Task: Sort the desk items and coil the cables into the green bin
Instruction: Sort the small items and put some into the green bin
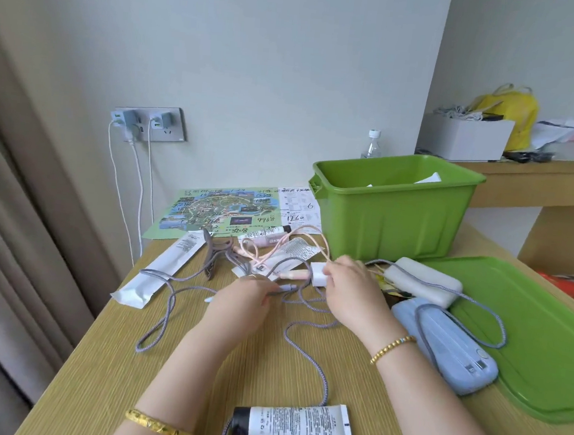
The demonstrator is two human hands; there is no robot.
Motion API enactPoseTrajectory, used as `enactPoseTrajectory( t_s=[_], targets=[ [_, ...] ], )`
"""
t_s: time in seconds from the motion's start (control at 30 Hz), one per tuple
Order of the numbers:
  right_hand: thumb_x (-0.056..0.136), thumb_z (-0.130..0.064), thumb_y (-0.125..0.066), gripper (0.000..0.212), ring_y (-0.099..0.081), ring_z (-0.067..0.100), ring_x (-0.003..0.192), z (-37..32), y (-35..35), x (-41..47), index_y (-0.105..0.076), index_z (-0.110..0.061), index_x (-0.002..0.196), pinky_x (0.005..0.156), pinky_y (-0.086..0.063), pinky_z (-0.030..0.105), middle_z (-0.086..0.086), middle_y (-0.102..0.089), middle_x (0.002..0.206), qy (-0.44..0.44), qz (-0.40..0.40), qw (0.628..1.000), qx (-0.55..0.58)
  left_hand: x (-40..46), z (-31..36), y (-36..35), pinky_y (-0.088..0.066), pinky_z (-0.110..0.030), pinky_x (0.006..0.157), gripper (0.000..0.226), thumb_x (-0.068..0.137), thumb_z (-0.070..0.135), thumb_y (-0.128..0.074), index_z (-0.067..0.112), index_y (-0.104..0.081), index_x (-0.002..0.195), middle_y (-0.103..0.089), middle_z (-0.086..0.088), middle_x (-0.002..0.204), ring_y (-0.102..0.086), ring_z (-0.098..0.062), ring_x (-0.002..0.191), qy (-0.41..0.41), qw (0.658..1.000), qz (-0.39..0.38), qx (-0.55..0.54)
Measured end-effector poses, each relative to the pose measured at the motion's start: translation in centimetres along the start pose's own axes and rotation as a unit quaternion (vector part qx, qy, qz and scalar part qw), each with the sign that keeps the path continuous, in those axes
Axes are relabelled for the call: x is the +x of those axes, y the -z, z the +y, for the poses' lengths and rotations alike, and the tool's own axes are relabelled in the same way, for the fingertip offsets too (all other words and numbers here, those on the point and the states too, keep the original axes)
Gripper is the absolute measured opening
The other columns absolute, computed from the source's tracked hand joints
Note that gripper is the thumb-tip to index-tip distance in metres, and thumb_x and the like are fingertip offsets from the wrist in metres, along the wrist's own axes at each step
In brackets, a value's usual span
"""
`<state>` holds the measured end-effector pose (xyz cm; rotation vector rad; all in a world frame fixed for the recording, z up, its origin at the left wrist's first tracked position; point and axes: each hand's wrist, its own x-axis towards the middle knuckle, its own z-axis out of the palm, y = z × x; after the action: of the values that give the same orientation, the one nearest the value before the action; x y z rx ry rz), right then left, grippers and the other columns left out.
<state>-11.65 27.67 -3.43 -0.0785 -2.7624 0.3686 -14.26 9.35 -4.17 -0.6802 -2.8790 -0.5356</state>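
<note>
My left hand [249, 291] pinches the plug end of the purple braided cable [164, 314], fingers curled round it; my right hand [352, 284], just beside it, curls its fingers onto the white charger block [319, 274], though I cannot tell how firmly it grips; the two hands sit close together, not quite touching. From the pinch the purple cable runs loose in loops toward me and to the left across the wooden desk [96, 356], and one strand passes under the black-capped white tube [293, 425] lying nearest me. Just beyond the grip lies a tangle: a pink cable [306, 232] arching up from the charger, a pink tube [263, 241], a printed sachet [298, 251], and a grey claw clip [212, 257]; left of that a long white packet [161, 269] lies at an angle. Right of my right hand, a white pouch [425, 279] and a pale blue case [450, 350] lie side by side, a grey cord [484, 311] looped over both; further right lies the green lid [526, 339], flat on the desk. Beyond my right hand stands the green bin [392, 218], open, with something white inside; a map sheet [221, 210] lies left of it, against the wall.
</note>
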Motion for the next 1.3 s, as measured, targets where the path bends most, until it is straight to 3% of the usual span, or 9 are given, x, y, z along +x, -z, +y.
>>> enactPoseTrajectory(
  t_s=[0.17, 0.37, 0.6, 0.8, 0.97, 1.07, 1.17, 1.23, 1.3],
  targets=[
    [0.089, -0.029, -0.051, 0.028, -0.045, 0.027, 0.117, 2.2, 1.7, -0.5, -0.056, -0.013, 0.111, 0.095, -0.035, 0.037, 0.009, -0.054, 0.121, -0.121, -0.037, 0.983, -0.136, 0.1, -0.2, -0.6, -0.039, -0.030, 0.069, 0.031, 0.090, 0.011, -0.038, 0.018, -0.055, 0.115, -0.057, -0.001, 0.115, -0.052, -0.024, 0.105, 0.007, 0.994, 0.023, 0.108],
    [0.079, -0.054, -0.060, 0.055, -0.037, 0.026, 0.125, 2.8, 1.8, -0.3, -0.053, -0.020, 0.121, 0.100, -0.030, 0.038, 0.007, -0.046, 0.130, -0.126, -0.109, 0.975, -0.146, 0.6, -0.1, -1.2, -0.040, -0.032, 0.080, 0.023, 0.094, 0.017, -0.043, 0.014, -0.055, 0.113, -0.053, -0.003, 0.118, -0.046, -0.025, 0.111, 0.000, 0.989, 0.015, 0.150],
    [0.076, -0.058, -0.061, 0.069, -0.033, 0.026, 0.124, 3.0, 1.0, -0.2, -0.045, -0.013, 0.125, 0.099, -0.026, 0.038, 0.007, -0.041, 0.129, -0.134, -0.105, 0.976, -0.133, 0.2, -0.1, -0.4, -0.040, -0.032, 0.085, 0.023, 0.092, 0.023, -0.043, 0.013, -0.052, 0.110, -0.061, -0.004, 0.108, -0.049, -0.024, 0.108, 0.010, 0.990, -0.009, 0.139],
    [0.076, -0.057, -0.059, 0.063, -0.033, 0.025, 0.124, 2.9, 0.6, 0.0, -0.044, -0.016, 0.122, 0.095, -0.024, 0.039, 0.003, -0.046, 0.133, -0.120, -0.112, 0.979, -0.124, -0.1, -0.5, 0.5, -0.040, -0.031, 0.080, 0.028, 0.090, 0.029, -0.049, 0.015, -0.050, 0.114, -0.062, -0.002, 0.109, -0.055, -0.023, 0.103, 0.009, 0.990, -0.056, 0.132],
    [0.075, -0.057, -0.057, 0.059, -0.033, 0.028, 0.126, 2.9, 0.8, -0.1, -0.048, -0.015, 0.115, 0.109, 0.002, 0.057, 0.004, -0.053, 0.123, -0.114, -0.095, 0.983, -0.112, -0.4, -0.6, 1.1, -0.037, -0.028, 0.064, 0.023, 0.087, 0.023, -0.050, 0.012, -0.055, 0.106, -0.062, -0.004, 0.099, -0.058, -0.024, 0.090, 0.053, 0.988, -0.066, 0.128],
    [0.072, -0.058, -0.060, 0.063, -0.035, 0.027, 0.125, 2.8, 1.2, 0.3, -0.046, -0.019, 0.119, 0.109, -0.008, 0.051, 0.003, -0.053, 0.126, -0.124, -0.067, 0.990, -0.015, -0.3, -1.5, 2.1, -0.040, -0.028, 0.062, 0.015, 0.086, 0.025, -0.051, 0.014, -0.055, 0.095, -0.061, 0.000, 0.086, -0.056, -0.021, 0.078, 0.093, 0.993, -0.043, 0.054],
    [0.074, -0.052, -0.066, 0.072, -0.043, 0.021, 0.122, 2.7, 2.0, 0.7, -0.039, -0.021, 0.133, 0.106, -0.030, 0.038, -0.001, -0.051, 0.129, -0.130, -0.005, 0.970, 0.204, -0.1, -2.1, 2.9, -0.053, -0.031, 0.072, 0.009, 0.089, 0.023, -0.053, 0.015, -0.056, 0.086, -0.070, 0.003, 0.079, -0.067, -0.015, 0.073, 0.106, 0.989, -0.014, -0.100],
    [0.078, -0.042, -0.068, 0.072, -0.047, 0.012, 0.116, 2.3, 2.4, 0.6, -0.035, -0.018, 0.138, 0.101, -0.035, 0.030, -0.008, -0.049, 0.123, -0.122, 0.008, 0.917, 0.380, 0.0, -1.8, 3.4, -0.057, -0.035, 0.075, 0.007, 0.090, 0.016, -0.056, 0.015, -0.059, 0.084, -0.072, 0.002, 0.076, -0.071, -0.014, 0.071, 0.106, 0.961, 0.008, -0.255],
    [0.083, -0.033, -0.065, 0.063, -0.052, 0.010, 0.110, 1.9, 2.8, 0.5, -0.037, -0.016, 0.137, 0.100, -0.041, 0.031, -0.007, -0.048, 0.121, -0.111, -0.005, 0.836, 0.538, 0.1, -1.2, 3.9, -0.059, -0.032, 0.068, 0.005, 0.089, 0.010, -0.060, 0.013, -0.061, 0.084, -0.072, 0.000, 0.077, -0.072, -0.016, 0.070, 0.120, 0.902, 0.032, -0.413]
  ],
)
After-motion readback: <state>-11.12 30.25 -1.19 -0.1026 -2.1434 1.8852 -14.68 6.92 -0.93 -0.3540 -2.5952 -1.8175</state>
